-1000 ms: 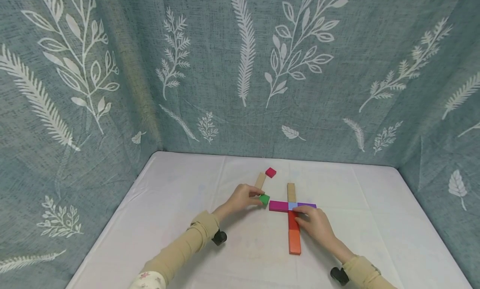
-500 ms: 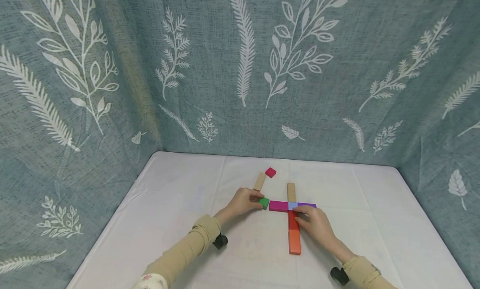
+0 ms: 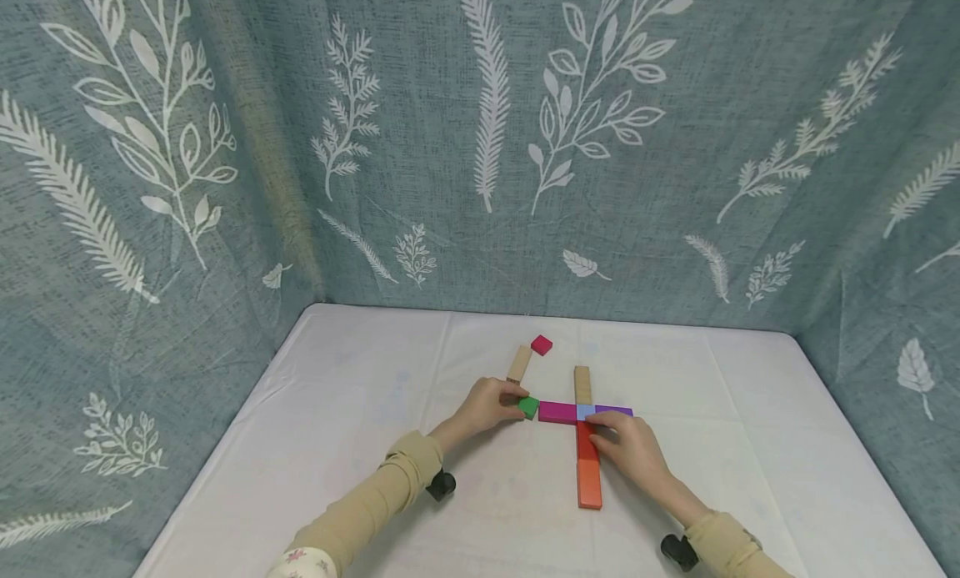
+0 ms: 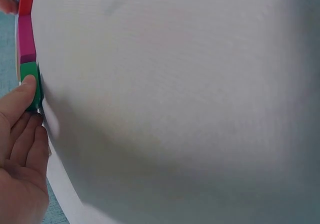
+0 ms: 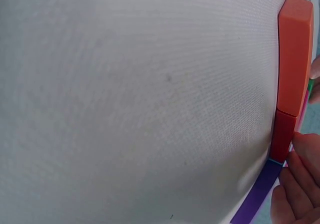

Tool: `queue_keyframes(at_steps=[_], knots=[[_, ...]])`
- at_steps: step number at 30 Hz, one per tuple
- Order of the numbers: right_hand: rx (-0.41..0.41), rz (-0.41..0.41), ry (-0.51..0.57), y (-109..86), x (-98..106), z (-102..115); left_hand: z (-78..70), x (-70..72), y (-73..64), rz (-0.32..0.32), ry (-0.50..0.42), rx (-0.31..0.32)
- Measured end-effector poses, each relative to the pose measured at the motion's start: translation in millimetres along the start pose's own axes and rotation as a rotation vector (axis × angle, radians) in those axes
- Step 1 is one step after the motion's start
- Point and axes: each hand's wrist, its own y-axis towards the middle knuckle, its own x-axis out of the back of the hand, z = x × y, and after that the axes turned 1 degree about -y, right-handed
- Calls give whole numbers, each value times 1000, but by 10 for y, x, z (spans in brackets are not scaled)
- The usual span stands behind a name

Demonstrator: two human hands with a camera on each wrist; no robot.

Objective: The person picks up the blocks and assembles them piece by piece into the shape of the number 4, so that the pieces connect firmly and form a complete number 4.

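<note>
My left hand pinches a small green block at the left end of a flat magenta block. In the left wrist view the thumb lies on the green block's near face; it touches or nearly touches the magenta block. My right hand rests its thumb and fingertips at the red block and the light blue block, partly covering both. A purple block, a plain wooden block and an orange block complete the cross-shaped layout.
Beyond my left hand lies a loose plain wooden block. A crimson block sits just past it. The white-covered table ends at a blue-green leaf-patterned curtain.
The left hand has brought the green block slightly toward me, squaring it with the magenta block's end. My right hand stays in place; the other blocks look unmoved.
</note>
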Motion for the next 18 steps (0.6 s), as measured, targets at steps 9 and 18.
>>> queue_keyframes(at_steps=[9,18], knots=[[21,-25,-4,-4,-11,-1,-16,-4,-8,-5,12,14],[1,0,1,1,-14,7,5,-14,-9,-4,14,6]])
